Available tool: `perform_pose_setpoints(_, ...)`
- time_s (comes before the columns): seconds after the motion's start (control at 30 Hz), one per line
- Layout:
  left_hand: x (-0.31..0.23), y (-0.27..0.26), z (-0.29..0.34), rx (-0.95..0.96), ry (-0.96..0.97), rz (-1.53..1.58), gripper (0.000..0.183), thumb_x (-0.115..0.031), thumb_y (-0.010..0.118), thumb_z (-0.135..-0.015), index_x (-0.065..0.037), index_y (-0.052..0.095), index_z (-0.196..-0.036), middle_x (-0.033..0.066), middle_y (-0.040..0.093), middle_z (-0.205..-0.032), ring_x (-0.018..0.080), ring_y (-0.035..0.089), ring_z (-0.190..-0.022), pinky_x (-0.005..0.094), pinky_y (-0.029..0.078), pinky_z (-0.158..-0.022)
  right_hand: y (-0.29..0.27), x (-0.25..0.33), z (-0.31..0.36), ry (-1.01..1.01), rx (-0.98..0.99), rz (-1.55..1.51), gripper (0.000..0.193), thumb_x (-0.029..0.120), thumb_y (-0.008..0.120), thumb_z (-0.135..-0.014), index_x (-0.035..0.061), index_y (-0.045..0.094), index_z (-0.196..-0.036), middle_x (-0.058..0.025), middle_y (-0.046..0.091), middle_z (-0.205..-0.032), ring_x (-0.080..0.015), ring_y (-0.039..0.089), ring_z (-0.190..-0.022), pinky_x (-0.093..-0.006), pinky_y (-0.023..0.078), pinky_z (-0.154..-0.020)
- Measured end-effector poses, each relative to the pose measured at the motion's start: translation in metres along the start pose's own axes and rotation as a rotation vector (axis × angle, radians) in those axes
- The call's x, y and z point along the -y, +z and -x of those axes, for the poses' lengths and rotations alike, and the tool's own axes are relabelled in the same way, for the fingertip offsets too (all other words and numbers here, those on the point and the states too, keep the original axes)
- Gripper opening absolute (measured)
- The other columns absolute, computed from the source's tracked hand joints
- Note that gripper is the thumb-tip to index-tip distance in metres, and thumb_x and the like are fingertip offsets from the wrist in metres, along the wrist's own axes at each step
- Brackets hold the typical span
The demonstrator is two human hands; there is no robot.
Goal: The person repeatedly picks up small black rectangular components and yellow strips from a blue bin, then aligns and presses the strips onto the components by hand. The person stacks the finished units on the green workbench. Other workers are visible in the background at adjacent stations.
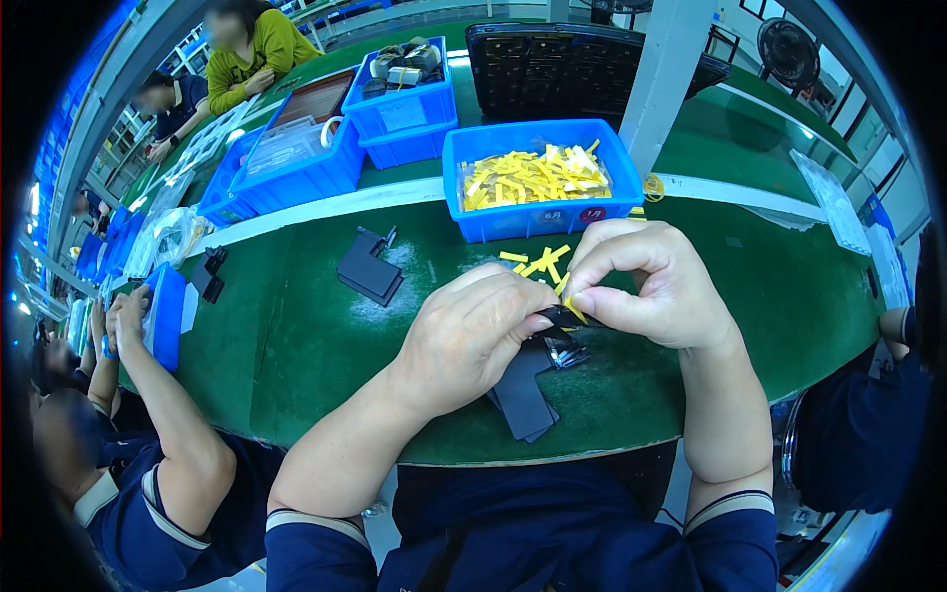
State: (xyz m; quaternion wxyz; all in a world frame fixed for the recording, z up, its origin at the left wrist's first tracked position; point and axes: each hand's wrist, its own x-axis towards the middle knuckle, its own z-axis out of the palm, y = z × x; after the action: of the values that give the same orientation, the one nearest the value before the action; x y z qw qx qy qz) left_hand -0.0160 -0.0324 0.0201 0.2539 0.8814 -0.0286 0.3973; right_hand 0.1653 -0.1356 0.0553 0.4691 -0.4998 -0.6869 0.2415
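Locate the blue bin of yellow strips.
In the head view, the blue bin of yellow strips sits on the green table, just beyond both hands, beside the white post.

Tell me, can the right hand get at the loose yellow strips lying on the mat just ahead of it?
Probably yes. The loose yellow strips lie on the green mat just beyond the right hand, nothing between, though its fingertips now pinch a strip over the black part.
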Motion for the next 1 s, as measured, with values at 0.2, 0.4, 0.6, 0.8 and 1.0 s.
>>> perform_pose_setpoints(0.2,0.004,-0.007,0.0,-0.022,-0.094,-0.052,0.014,-0.008,0.062,-0.081,-0.002,0.059,-0.093,0.0106,0.061,-0.079,0.0249,0.06,-0.071,0.0329,0.047,-0.065,0.007,-0.022,-0.005,0.217,-0.266,0.245,0.015,0.004,0.063,-0.076,0.0007,0.067,-0.089,-0.008,0.061,-0.072,-0.0165,0.059,-0.066,-0.0278,0.046,-0.063)
perform_pose_setpoints(0.4,0.058,-0.058,0.004,-0.213,-0.767,-0.171,0.021,-0.011,0.055,-0.086,0.001,0.055,-0.103,0.0141,0.065,-0.082,0.0203,0.062,-0.072,0.0317,0.047,-0.067,0.008,-0.034,-0.003,0.209,-0.285,0.518,0.017,0.003,0.063,-0.076,-0.0004,0.065,-0.092,-0.0117,0.062,-0.073,-0.0218,0.061,-0.066,-0.0329,0.048,-0.063)
perform_pose_setpoints(0.6,0.094,-0.091,0.022,-0.037,-1.055,-0.554,0.029,-0.016,0.058,-0.084,0.002,0.054,-0.107,0.0181,0.064,-0.085,0.0311,0.062,-0.079,0.0374,0.047,-0.073,0.012,-0.027,-0.005,0.276,-0.266,0.43,0.009,0.006,0.066,-0.074,-0.0019,0.066,-0.079,-0.0125,0.064,-0.074,-0.0203,0.061,-0.064,-0.0304,0.049,-0.062)
perform_pose_setpoints(0.8,0.039,-0.047,-0.003,-0.177,-0.735,-0.277,0.023,-0.014,0.067,-0.077,0.002,0.063,-0.094,0.0081,0.064,-0.082,0.0144,0.06,-0.074,0.0277,0.049,-0.068,0.023,-0.024,-0.005,0.352,-0.315,0.081,0.011,0.007,0.069,-0.075,-0.001,0.067,-0.082,-0.0057,0.064,-0.072,-0.0106,0.058,-0.064,-0.0241,0.047,-0.06)
perform_pose_setpoints(1.0,0.012,0.005,-0.003,-0.035,-0.358,0.101,0.025,-0.001,0.065,-0.076,-0.001,0.056,-0.099,0.0064,0.06,-0.081,0.014,0.06,-0.07,0.0246,0.049,-0.062,0.033,-0.018,-0.004,0.271,-0.263,-0.001,0.008,0.007,0.068,-0.076,0.0005,0.067,-0.082,-0.0051,0.063,-0.075,-0.0096,0.057,-0.065,-0.0236,0.046,-0.061)
